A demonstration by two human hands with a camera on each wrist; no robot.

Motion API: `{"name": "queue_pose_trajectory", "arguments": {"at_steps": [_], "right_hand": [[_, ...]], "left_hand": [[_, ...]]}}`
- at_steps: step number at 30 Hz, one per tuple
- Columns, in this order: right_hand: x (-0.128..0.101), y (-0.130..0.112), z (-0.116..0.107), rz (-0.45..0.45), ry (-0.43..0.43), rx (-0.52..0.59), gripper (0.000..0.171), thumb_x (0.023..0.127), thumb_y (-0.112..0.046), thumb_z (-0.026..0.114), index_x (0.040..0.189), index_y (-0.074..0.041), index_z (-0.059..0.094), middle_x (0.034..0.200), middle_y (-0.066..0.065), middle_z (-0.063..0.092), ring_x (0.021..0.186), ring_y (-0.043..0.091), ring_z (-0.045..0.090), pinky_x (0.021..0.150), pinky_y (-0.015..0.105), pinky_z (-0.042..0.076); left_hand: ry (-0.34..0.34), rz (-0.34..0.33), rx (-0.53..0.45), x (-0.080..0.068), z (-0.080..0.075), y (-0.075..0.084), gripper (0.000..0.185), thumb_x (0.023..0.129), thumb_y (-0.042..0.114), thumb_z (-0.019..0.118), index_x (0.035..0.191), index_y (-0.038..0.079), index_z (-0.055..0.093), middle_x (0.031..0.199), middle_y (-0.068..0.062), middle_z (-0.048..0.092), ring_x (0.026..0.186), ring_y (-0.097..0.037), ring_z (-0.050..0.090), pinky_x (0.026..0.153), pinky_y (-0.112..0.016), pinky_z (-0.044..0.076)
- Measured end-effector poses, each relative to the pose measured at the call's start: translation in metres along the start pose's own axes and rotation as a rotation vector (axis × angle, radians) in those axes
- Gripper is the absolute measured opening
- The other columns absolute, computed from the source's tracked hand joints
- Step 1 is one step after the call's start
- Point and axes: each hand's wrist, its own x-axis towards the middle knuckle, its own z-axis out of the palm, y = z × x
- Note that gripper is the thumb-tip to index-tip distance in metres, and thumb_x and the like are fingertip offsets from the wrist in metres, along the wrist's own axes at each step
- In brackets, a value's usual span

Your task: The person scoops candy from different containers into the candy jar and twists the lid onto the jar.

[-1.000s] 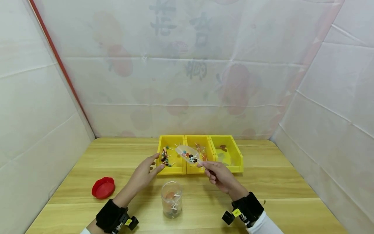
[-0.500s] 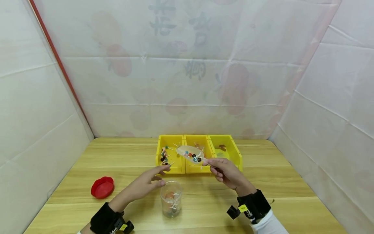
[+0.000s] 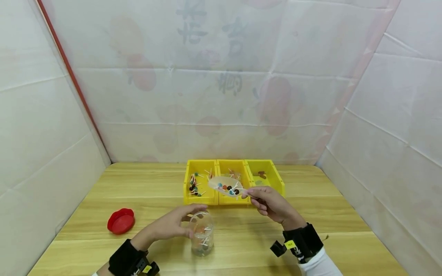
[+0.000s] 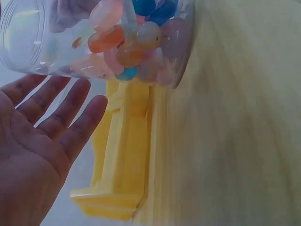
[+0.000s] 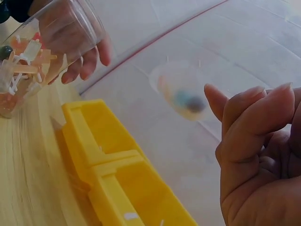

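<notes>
As the pictures stand, the work looks midway: a loaded scoop is in the air and the jar is only part filled.

Progress: judging by the contents, some lollipops already lie in the clear jar (image 3: 202, 234), many more remain in the bins, and the scoop's load is not yet tipped in.

Right hand: the right hand (image 3: 271, 205), right of centre in the head view, pinches the handle of the clear scoop (image 3: 226, 185), fingers curled round it.

Scoop: held above the front of the middle bin, carrying several small coloured lollipops.

Left hand: the left hand (image 3: 172, 224), lower centre, has fingers spread and relaxed beside the jar's rim; whether it touches the jar I cannot tell.

Jar: upright on the worktop (image 3: 345, 230), lower centre, lidless, sticks and orange, pink and blue sweets inside.

Left bin (image 3: 201, 187): yellow, most lollipops.

Middle bin (image 3: 230, 176): yellow, a few pieces, partly hidden by the scoop.

Right bin (image 3: 266, 178): yellow, a couple of dark pieces.

Red lid (image 3: 121, 221): lower left, well apart from the jar.
</notes>
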Motion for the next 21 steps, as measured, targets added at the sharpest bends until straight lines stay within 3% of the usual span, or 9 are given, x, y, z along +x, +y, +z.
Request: {"name": "queue_pose_trajectory", "arguments": {"at_steps": [7,14,21], "right_hand": [[-0.0029,-0.0049,0.0008,0.025,-0.013,0.01,0.033,0.106,-0.025,0.046,0.108,-0.003,0.071,0.067,-0.006,0.048,0.049,0.001,0.038,0.043,0.013,0.036],[-0.005,-0.0057,-0.0017,0.014,-0.065,0.001,0.033,0.106,-0.022,0.043,0.108,-0.003,0.071,0.066,-0.006,0.048,0.049,0.0,0.038,0.042,0.013,0.035],[-0.0064,-0.0068,-0.0034,-0.003,-0.135,0.016,0.035,0.107,-0.016,0.039,0.109,0.0,0.07,0.065,-0.006,0.049,0.047,0.0,0.037,0.041,0.012,0.036]], "left_hand": [[-0.02,-0.044,-0.032,0.0016,0.0052,0.0026,0.064,0.085,0.025,0.079,0.141,0.016,0.048,0.133,0.002,0.055,0.121,-0.02,0.053,0.1,-0.04,0.046],[-0.016,-0.034,0.0,0.0019,0.0078,0.0035,0.062,0.087,0.022,0.077,0.141,0.013,0.046,0.133,-0.004,0.056,0.119,-0.022,0.054,0.099,-0.041,0.047],[0.0,-0.049,0.014,0.0031,0.0097,0.0052,0.059,0.087,0.024,0.077,0.138,0.018,0.048,0.132,-0.002,0.057,0.12,-0.023,0.054,0.098,-0.039,0.047]]}}
